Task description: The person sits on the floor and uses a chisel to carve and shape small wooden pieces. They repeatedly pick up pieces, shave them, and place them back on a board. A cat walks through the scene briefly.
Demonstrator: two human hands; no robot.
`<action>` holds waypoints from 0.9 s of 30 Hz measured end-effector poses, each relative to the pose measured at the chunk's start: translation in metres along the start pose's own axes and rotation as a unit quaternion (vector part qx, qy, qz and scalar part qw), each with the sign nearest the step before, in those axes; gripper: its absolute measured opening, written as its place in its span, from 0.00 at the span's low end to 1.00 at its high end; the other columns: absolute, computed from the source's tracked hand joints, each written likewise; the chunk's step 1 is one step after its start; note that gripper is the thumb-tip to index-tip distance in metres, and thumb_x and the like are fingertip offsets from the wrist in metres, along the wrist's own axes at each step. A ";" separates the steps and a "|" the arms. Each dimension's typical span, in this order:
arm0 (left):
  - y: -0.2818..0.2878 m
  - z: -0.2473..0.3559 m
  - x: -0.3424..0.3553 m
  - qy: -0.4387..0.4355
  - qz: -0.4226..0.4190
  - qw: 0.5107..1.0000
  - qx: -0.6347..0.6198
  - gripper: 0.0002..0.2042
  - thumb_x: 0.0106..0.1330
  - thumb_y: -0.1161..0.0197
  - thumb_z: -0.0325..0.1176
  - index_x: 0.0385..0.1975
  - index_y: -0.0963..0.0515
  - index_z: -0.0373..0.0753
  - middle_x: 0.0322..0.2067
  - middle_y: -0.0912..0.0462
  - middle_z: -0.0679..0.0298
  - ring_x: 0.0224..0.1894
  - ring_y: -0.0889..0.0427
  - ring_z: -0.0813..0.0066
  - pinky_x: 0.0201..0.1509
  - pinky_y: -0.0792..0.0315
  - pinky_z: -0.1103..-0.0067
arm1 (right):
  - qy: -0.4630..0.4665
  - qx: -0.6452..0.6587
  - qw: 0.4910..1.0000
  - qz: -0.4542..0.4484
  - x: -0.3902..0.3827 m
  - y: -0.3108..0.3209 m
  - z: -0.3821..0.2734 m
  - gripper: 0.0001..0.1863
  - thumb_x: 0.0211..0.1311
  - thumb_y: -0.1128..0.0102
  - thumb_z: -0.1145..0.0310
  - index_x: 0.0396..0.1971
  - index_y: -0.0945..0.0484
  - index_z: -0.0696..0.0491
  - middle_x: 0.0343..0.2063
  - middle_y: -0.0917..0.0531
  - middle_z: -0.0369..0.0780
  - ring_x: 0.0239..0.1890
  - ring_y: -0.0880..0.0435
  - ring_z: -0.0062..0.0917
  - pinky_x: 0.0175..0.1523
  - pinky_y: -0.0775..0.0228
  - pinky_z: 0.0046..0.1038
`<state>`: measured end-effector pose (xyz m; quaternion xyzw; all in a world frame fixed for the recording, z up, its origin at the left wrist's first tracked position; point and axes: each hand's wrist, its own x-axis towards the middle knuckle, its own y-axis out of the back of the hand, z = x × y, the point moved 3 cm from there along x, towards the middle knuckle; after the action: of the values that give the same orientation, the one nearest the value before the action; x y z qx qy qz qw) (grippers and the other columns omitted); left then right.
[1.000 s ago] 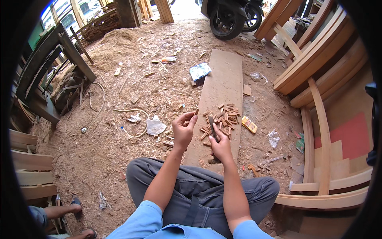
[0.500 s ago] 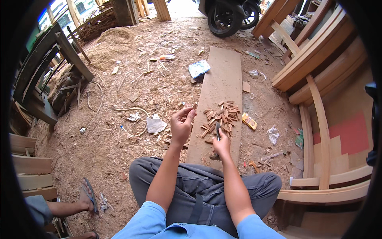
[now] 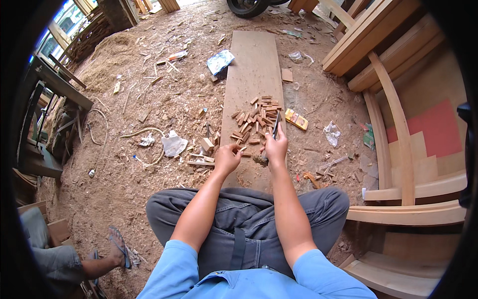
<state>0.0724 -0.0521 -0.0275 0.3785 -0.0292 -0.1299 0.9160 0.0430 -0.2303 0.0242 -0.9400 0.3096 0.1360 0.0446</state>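
Head view: left hand (image 3: 228, 158) low over the near left edge of a long flat board (image 3: 254, 55), fingertips pinched on a small wood piece (image 3: 242, 149), pale end poking out to the right. Right hand (image 3: 275, 145) just right of it, fingers wrapped around a dark slender tool (image 3: 277, 124), tip pointing far; exact kind of tool can't be told. Hands apart, not touching.

Pile of small reddish-brown wood pieces (image 3: 258, 117) on the board, on the far side of both hands, loosely scattered, some overlapping. Dark lump (image 3: 260, 160) on the board between the hands; can't tell what. Pale wood block (image 3: 207, 144) on the ground just left of the board, far side of the left hand.

Yellow pack (image 3: 297, 119) right of the pile, beside the board. Blue-and-white packet (image 3: 220, 62) at the board's far left edge. White scrap (image 3: 174, 144) farther left, by a pale curved cord (image 3: 142, 132). Clear plastic (image 3: 331, 134) on the ground to the right. Wooden frames (image 3: 393, 107) along the right side. Motorbike wheel (image 3: 247, 7) at the far end, cut off. Another person's sandaled foot (image 3: 118, 245) near left. Ground covered in shavings.
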 end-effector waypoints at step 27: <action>0.003 0.002 0.014 -0.020 -0.010 0.998 -0.060 0.08 0.59 0.31 0.29 0.36 0.15 0.34 0.33 0.13 0.56 0.32 0.13 0.67 0.38 0.22 0.74 | -0.027 0.016 0.998 -0.055 -0.005 -0.003 -0.004 0.36 0.64 0.46 0.79 0.72 0.45 0.54 0.17 0.26 0.34 0.13 0.29 0.17 0.16 0.30 0.23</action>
<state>0.0862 -0.0553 -0.0241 0.3207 -0.0356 -0.1483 0.9348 0.0420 -0.2257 0.0294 -0.9508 0.2585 0.1535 0.0749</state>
